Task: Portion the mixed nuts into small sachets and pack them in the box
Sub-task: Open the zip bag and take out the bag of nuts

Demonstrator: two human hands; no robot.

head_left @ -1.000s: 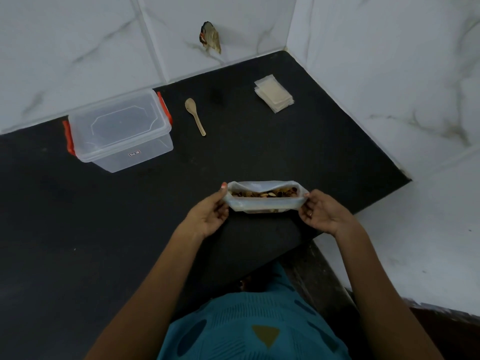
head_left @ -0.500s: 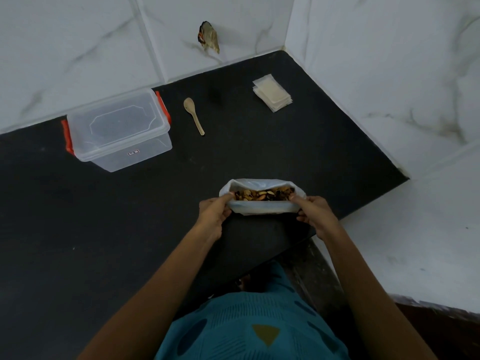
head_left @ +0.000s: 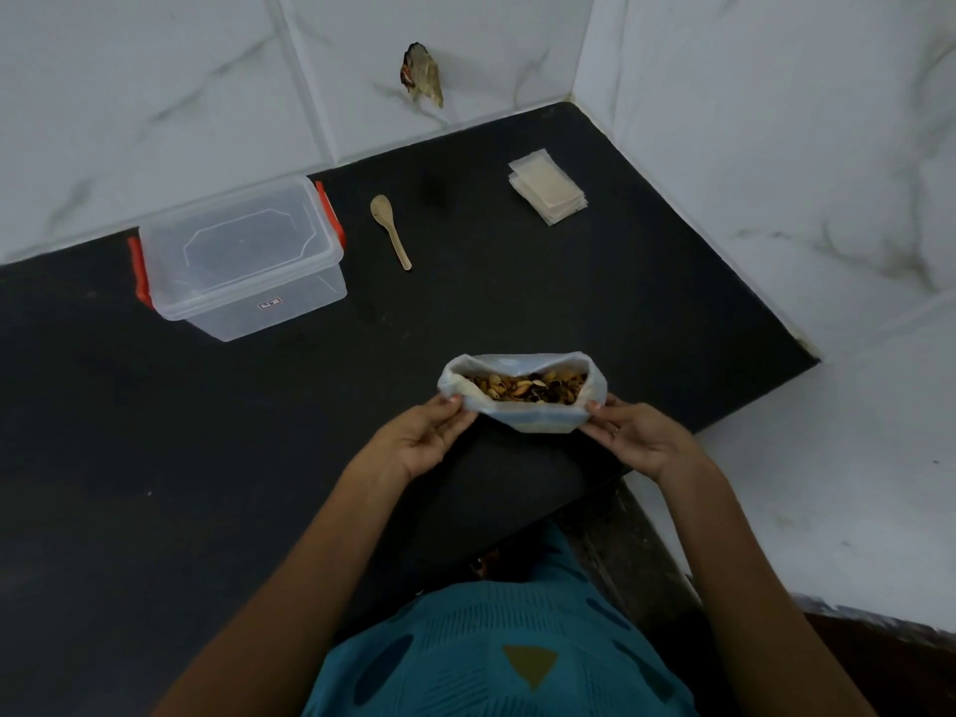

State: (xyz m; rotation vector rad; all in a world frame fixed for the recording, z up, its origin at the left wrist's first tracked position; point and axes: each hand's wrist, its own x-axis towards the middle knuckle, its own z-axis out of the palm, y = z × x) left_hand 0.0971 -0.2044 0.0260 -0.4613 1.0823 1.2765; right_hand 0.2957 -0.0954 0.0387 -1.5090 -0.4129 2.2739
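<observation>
Landmark: I take the box (head_left: 243, 256) as my reference. It is clear, its lid is on, red latches sit at both ends, and I see no sachets inside.
Nut bag: the nut bag (head_left: 522, 421) stands on the dark counter (head_left: 155, 458), to the right of the box and nearer to me, mouth facing up.
Mixed nuts: the mixed nuts (head_left: 525, 390) lie in the bag, plainly exposed through the mouth.
Left hand: my left hand (head_left: 419, 445) pinches the near rim at the corner closer to the box, thumb and fingertips pressed on the plastic.
Right hand: my right hand (head_left: 639, 437) pinches the near rim in the same way, at the corner farther from the box.
Change: a second ago the mouth was a narrow slit drawn taut between the hands. Now it gapes into a wide oval, and both hands have dropped to the near rim.
Meaning: I judge the supply is now open enough to scoop from. Portioning itself has not begun.
Spoon: the wooden spoon (head_left: 391, 231) lies just right of the box, untouched.
Sachets: the stack of empty sachets (head_left: 548, 194) lies farther right of the box, beyond the spoon, well apart from both hands.
Next: I expect one hand must let go to fetch the spoon or a sachet, and the bag may slump when released.
</observation>
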